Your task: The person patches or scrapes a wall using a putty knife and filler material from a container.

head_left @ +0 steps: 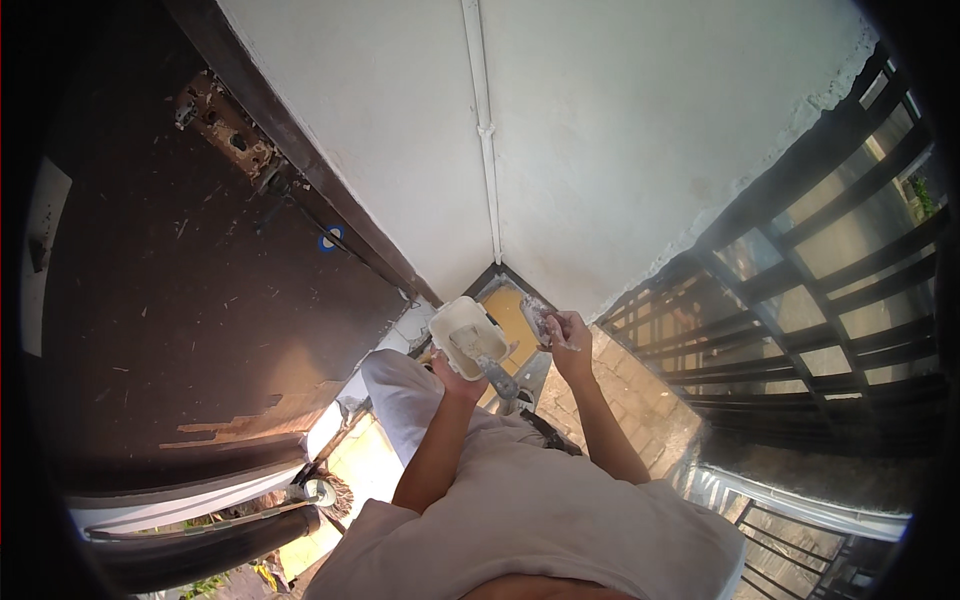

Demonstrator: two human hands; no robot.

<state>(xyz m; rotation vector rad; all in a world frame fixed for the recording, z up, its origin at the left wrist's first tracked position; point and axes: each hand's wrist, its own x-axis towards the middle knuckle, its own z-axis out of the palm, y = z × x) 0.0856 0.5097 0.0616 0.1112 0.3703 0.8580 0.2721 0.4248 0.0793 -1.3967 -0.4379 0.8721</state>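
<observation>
My left hand (458,382) is closed on a cream plastic tub (440,322), held tilted in front of my body. Inside the tub is a pale paste. A grey-handled putty knife (497,377) leans out over its near rim, smeared with white. Just to the right, my right hand (570,340) pinches a greyish, white-crusted piece (535,314), apparently flat. Its exact kind is too small to make out. The two hands are apart, with the wall corner beyond them.
White walls meet ahead, with a white conduit (483,110) down the corner. On the left stands a brown door (180,290) with a damaged lock plate (225,128). A dark grille (800,250) lines the right. Below lies paved floor (640,405); a bristly brush head (337,492) is lower left.
</observation>
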